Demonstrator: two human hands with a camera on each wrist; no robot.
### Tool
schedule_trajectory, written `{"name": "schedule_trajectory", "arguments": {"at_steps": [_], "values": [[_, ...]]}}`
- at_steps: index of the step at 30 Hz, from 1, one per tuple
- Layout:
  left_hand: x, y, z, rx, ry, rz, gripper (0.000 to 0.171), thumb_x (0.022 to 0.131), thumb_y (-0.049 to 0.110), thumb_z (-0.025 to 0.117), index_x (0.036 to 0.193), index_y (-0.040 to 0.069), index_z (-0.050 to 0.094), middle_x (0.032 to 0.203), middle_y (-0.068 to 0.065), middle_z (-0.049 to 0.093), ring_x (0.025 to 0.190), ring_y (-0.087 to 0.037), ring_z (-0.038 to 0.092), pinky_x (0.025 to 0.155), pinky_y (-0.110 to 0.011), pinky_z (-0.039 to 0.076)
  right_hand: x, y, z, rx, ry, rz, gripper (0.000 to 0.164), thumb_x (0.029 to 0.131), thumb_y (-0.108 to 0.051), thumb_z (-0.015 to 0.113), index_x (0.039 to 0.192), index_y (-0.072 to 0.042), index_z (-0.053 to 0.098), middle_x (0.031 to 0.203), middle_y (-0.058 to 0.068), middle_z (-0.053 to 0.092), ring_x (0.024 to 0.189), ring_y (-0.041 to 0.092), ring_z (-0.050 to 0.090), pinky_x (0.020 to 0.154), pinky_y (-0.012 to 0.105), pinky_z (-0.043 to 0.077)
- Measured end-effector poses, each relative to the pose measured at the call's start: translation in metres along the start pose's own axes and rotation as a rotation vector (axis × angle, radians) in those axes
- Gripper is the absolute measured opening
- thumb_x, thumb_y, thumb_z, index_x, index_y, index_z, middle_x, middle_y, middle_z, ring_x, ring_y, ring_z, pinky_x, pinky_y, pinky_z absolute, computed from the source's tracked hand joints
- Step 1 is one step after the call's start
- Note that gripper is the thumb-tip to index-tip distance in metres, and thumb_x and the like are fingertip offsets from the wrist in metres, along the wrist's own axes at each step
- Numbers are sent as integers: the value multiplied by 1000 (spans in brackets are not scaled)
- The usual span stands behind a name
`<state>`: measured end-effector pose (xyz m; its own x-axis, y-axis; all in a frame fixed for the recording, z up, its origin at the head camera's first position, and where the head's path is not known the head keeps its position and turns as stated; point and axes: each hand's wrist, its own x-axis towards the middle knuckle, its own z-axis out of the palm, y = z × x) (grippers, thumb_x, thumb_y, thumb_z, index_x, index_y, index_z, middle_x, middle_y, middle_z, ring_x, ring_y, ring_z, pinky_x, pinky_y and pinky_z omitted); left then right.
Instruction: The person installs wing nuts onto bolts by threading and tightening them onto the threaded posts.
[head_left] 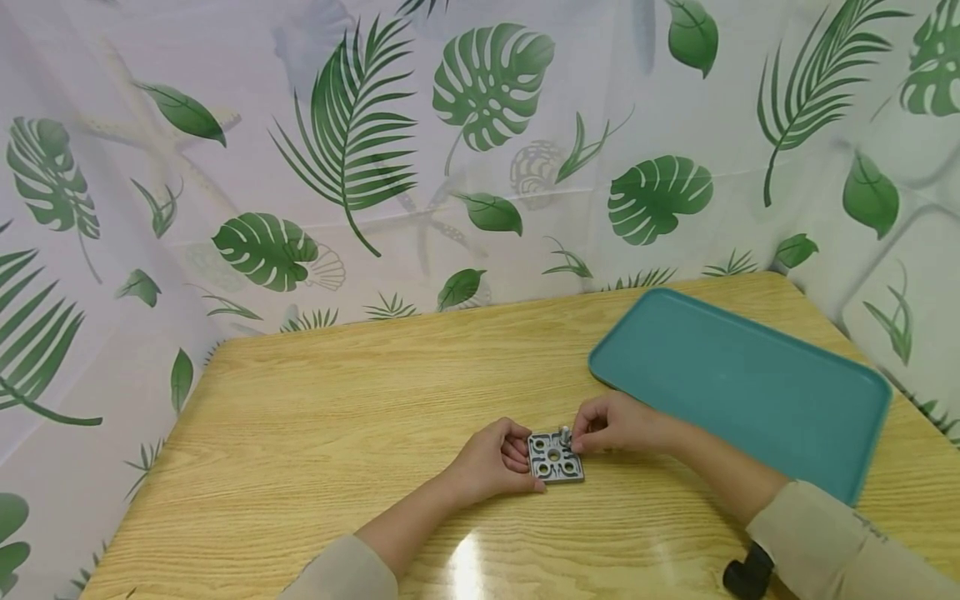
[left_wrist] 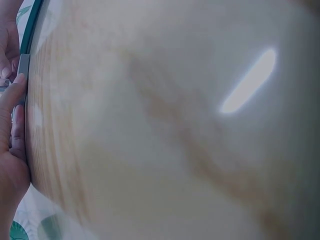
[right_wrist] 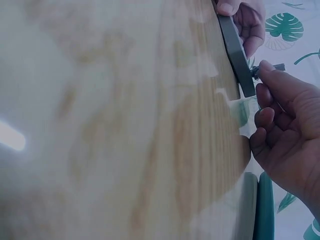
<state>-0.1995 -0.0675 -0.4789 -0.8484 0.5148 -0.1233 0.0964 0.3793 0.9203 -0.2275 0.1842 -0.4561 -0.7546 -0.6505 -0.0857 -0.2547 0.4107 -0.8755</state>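
A square grey metal plate [head_left: 557,477] with several round holes lies at the table's front middle. My left hand [head_left: 491,462] grips its left side, thumb along the near edge and fingers curled at the far left. At the plate's far right corner stands a small metal bolt [head_left: 565,434], and my right hand [head_left: 611,423] pinches it between thumb and index finger. In the right wrist view the bolt [right_wrist: 255,73] sticks out from the plate's face [right_wrist: 236,52], partly hidden by the fingertips. The left wrist view shows the plate edge-on [left_wrist: 23,64] beside the left thumb.
A teal tray [head_left: 720,375] lies at the table's right, partly behind the right forearm. The wooden table [head_left: 337,417] meets a leaf-printed cloth [head_left: 480,208] at the back and sides. A black object [head_left: 746,575] shows by the right sleeve.
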Motion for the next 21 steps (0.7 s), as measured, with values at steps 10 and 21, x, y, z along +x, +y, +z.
{"name": "schedule_trajectory", "arguments": {"at_steps": [10, 21], "values": [[-2, 2, 0, -2, -4, 4, 61, 68, 4, 84, 120, 0, 53, 95, -4, 56, 80, -10, 60, 71, -17, 55, 1, 5, -5, 7, 60, -57, 13, 87, -8, 67, 93, 3, 68, 91, 13, 68, 73, 1, 56, 61, 19, 49], [0, -1, -1, 13, -12, 10, 62, 68, 10, 85, 120, 2, 53, 95, -2, 56, 79, -8, 61, 72, -17, 55, 11, 8, -6, -24, 29, -227, 18, 91, -5, 61, 104, 4, 69, 102, 19, 64, 90, 1, 55, 70, 20, 49]]}}
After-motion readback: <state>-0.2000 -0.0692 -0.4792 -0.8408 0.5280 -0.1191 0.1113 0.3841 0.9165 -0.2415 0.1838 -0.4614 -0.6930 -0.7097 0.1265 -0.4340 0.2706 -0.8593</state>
